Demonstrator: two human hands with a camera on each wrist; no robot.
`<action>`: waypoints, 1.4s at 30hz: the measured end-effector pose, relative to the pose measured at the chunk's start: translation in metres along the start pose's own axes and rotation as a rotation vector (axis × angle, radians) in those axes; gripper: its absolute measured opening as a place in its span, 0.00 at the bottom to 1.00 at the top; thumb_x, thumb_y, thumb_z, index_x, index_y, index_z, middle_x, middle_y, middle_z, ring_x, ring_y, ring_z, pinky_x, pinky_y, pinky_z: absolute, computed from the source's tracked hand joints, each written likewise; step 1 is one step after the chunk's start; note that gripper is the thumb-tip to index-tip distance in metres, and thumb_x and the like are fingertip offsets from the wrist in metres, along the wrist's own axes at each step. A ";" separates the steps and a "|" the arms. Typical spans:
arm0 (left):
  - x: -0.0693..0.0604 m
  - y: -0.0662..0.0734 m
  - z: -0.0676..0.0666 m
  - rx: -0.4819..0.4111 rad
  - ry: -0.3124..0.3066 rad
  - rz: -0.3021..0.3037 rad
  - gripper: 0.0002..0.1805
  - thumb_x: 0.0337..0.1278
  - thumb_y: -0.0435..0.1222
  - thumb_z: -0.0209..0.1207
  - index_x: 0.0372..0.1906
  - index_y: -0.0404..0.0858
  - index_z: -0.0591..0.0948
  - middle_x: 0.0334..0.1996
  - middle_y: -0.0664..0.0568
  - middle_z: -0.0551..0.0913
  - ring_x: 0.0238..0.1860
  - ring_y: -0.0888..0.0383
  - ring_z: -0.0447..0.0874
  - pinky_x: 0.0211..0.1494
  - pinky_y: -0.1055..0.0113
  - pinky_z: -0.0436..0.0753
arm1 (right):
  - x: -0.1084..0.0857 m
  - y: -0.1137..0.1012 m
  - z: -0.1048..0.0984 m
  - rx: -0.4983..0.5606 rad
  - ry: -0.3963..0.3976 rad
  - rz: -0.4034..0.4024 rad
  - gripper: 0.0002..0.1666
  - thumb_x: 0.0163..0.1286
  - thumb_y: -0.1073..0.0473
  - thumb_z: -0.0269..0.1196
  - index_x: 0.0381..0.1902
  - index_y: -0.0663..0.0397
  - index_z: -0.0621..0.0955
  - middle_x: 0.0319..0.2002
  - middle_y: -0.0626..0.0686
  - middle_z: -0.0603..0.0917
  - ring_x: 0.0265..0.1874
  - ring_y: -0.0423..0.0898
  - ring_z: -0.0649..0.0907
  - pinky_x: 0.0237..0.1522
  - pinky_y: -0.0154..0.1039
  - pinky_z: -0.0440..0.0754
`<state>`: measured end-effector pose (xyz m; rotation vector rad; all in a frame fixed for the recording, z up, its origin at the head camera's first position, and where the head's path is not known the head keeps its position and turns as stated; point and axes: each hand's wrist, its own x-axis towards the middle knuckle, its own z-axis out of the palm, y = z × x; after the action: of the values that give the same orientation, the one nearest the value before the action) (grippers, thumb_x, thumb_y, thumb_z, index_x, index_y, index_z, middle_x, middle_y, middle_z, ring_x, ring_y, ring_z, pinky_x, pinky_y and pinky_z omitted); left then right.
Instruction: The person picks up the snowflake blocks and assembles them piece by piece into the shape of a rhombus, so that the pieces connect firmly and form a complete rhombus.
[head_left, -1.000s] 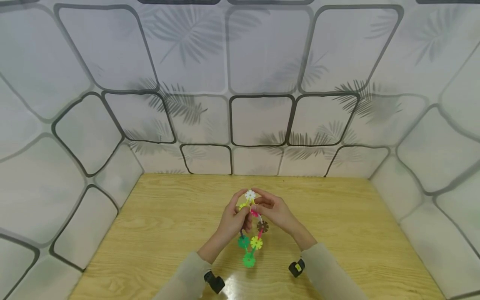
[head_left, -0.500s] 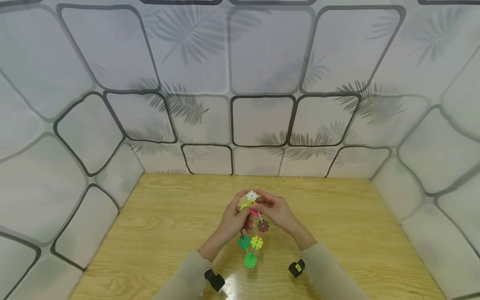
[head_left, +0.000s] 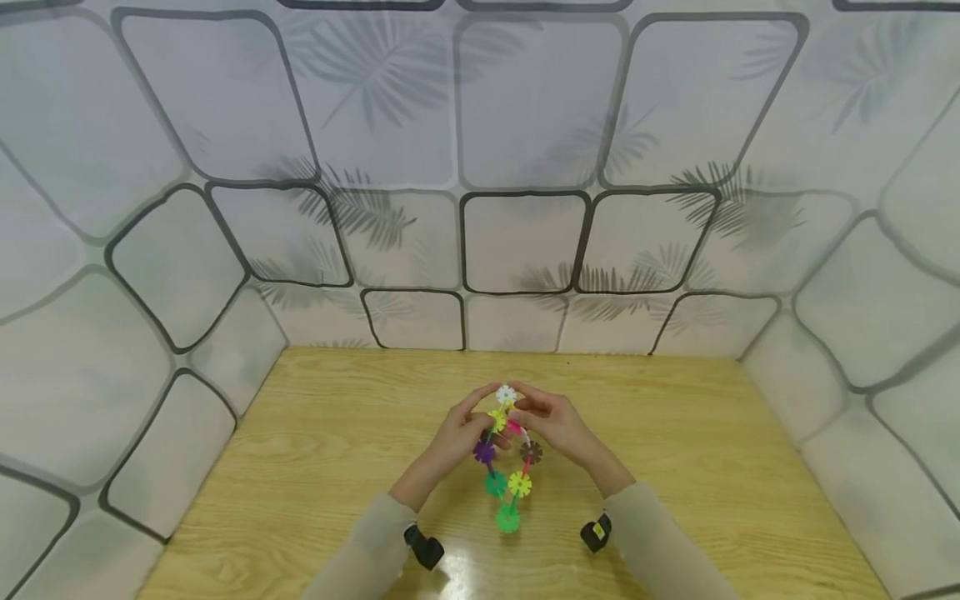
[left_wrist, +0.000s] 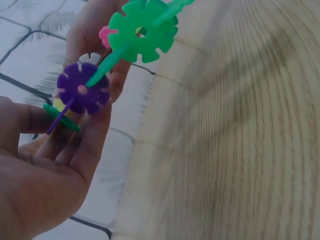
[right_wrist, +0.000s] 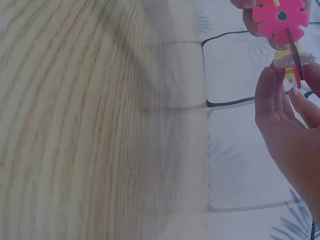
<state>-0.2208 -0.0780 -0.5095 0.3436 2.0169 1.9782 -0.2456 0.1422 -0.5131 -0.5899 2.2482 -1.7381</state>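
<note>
A loop of slotted plastic snowflake discs hangs between my two hands over the table. Its white disc [head_left: 506, 395] is at the top and a bright green disc [head_left: 507, 520] at the bottom. My left hand [head_left: 454, 435] pinches the left side near a yellow disc [head_left: 497, 420], just above a purple disc [head_left: 484, 452]; in the left wrist view, thumb and fingers hold a thin green disc [left_wrist: 61, 118] seen edge-on. On the upper right, my right hand [head_left: 558, 423] pinches the loop near a pink disc [right_wrist: 281, 20]. A brown disc [head_left: 531, 452] hangs below it. Fingers partly hide the upper joints.
The wooden table [head_left: 337, 467] stretches under both hands. Patterned white walls [head_left: 525, 242] enclose it at the back and both sides. A black wrist camera [head_left: 424, 547] sits on the left sleeve, another black camera [head_left: 596, 533] on the right.
The loop has shifted slightly right. My left fingers have changed position, so the purple disc shows below them where it was hidden before. The right hand keeps its pinch.
</note>
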 end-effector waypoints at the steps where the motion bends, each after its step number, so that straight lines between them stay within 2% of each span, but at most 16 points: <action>1: 0.001 -0.001 -0.001 -0.003 -0.008 -0.003 0.35 0.75 0.27 0.46 0.83 0.42 0.61 0.40 0.22 0.87 0.43 0.28 0.90 0.46 0.49 0.93 | 0.000 0.001 0.000 -0.003 0.000 0.006 0.35 0.80 0.57 0.64 0.80 0.56 0.69 0.57 0.66 0.85 0.52 0.44 0.87 0.53 0.34 0.87; 4: 0.005 -0.004 -0.003 -0.022 -0.022 -0.014 0.35 0.75 0.27 0.46 0.84 0.44 0.61 0.40 0.23 0.88 0.41 0.33 0.92 0.48 0.46 0.92 | 0.000 0.004 -0.002 0.003 -0.001 0.024 0.35 0.80 0.56 0.63 0.80 0.56 0.68 0.60 0.67 0.85 0.56 0.51 0.87 0.57 0.39 0.87; 6: 0.007 -0.006 -0.005 -0.034 -0.018 -0.014 0.35 0.75 0.27 0.46 0.84 0.44 0.61 0.38 0.25 0.88 0.39 0.38 0.94 0.47 0.48 0.93 | -0.001 0.007 -0.003 0.012 0.000 0.034 0.35 0.81 0.55 0.62 0.80 0.57 0.68 0.60 0.67 0.85 0.56 0.52 0.88 0.58 0.41 0.88; 10: 0.012 -0.007 -0.007 -0.067 0.006 -0.021 0.35 0.74 0.26 0.46 0.83 0.45 0.62 0.36 0.29 0.90 0.34 0.46 0.94 0.44 0.52 0.93 | -0.001 0.013 -0.005 0.022 0.014 0.035 0.30 0.82 0.56 0.60 0.76 0.62 0.71 0.56 0.68 0.87 0.48 0.47 0.89 0.52 0.38 0.88; 14: 0.019 -0.009 -0.008 -0.072 0.011 -0.054 0.34 0.76 0.28 0.44 0.83 0.45 0.62 0.35 0.34 0.91 0.32 0.53 0.93 0.43 0.56 0.93 | 0.001 0.018 -0.006 0.017 0.057 0.039 0.26 0.82 0.58 0.60 0.71 0.66 0.76 0.50 0.66 0.89 0.41 0.41 0.88 0.46 0.33 0.88; 17: 0.026 -0.011 -0.009 -0.070 0.003 -0.074 0.33 0.78 0.29 0.42 0.84 0.44 0.60 0.36 0.35 0.91 0.32 0.55 0.93 0.42 0.58 0.93 | 0.004 0.020 -0.006 0.023 0.110 0.071 0.22 0.82 0.58 0.61 0.66 0.64 0.81 0.49 0.62 0.90 0.39 0.40 0.87 0.44 0.33 0.88; 20: 0.032 -0.012 -0.010 -0.061 0.004 -0.079 0.33 0.78 0.29 0.42 0.84 0.42 0.61 0.40 0.32 0.91 0.32 0.57 0.92 0.40 0.62 0.92 | 0.007 0.022 -0.005 0.027 0.156 0.108 0.19 0.81 0.57 0.62 0.62 0.62 0.84 0.51 0.61 0.90 0.38 0.40 0.87 0.42 0.34 0.87; 23: 0.035 -0.014 -0.011 0.007 0.027 -0.056 0.32 0.77 0.28 0.44 0.82 0.40 0.64 0.43 0.29 0.90 0.28 0.60 0.88 0.34 0.69 0.87 | 0.010 0.025 -0.004 0.033 0.184 0.140 0.18 0.80 0.58 0.63 0.61 0.62 0.85 0.51 0.61 0.90 0.37 0.40 0.87 0.42 0.33 0.87; 27: 0.038 -0.019 -0.013 0.155 0.078 0.000 0.30 0.75 0.27 0.48 0.79 0.37 0.69 0.40 0.30 0.89 0.21 0.65 0.72 0.25 0.75 0.70 | 0.015 0.030 -0.003 0.044 0.215 0.157 0.18 0.80 0.59 0.63 0.60 0.65 0.85 0.50 0.62 0.90 0.35 0.39 0.86 0.41 0.33 0.87; 29: 0.039 -0.022 -0.015 0.204 0.099 0.015 0.28 0.75 0.26 0.51 0.77 0.37 0.71 0.39 0.32 0.88 0.21 0.64 0.67 0.25 0.75 0.66 | 0.017 0.032 -0.002 0.045 0.234 0.165 0.18 0.79 0.60 0.64 0.59 0.65 0.85 0.49 0.61 0.90 0.35 0.39 0.86 0.40 0.33 0.87; 33: 0.042 -0.031 -0.018 0.271 0.115 0.041 0.27 0.71 0.23 0.56 0.73 0.35 0.76 0.43 0.35 0.88 0.29 0.64 0.76 0.29 0.76 0.74 | 0.022 0.040 0.000 0.016 0.254 0.166 0.16 0.78 0.62 0.64 0.58 0.66 0.86 0.47 0.62 0.91 0.35 0.40 0.86 0.41 0.34 0.87; 36: 0.043 -0.036 -0.020 0.322 0.116 0.047 0.24 0.70 0.24 0.58 0.69 0.35 0.79 0.46 0.36 0.89 0.36 0.62 0.82 0.34 0.74 0.79 | 0.024 0.046 0.000 -0.052 0.255 0.166 0.15 0.78 0.63 0.64 0.56 0.64 0.87 0.48 0.62 0.91 0.39 0.40 0.87 0.45 0.34 0.87; 42: 0.045 -0.043 -0.020 0.398 0.129 0.035 0.19 0.72 0.25 0.58 0.64 0.33 0.83 0.46 0.38 0.89 0.42 0.55 0.85 0.44 0.64 0.86 | 0.026 0.054 0.000 -0.179 0.230 0.168 0.14 0.78 0.64 0.63 0.57 0.62 0.87 0.50 0.61 0.91 0.47 0.48 0.87 0.48 0.36 0.86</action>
<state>-0.2686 -0.0809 -0.5538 0.3440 2.5028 1.6434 -0.2780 0.1422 -0.5631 -0.2338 2.5460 -1.6057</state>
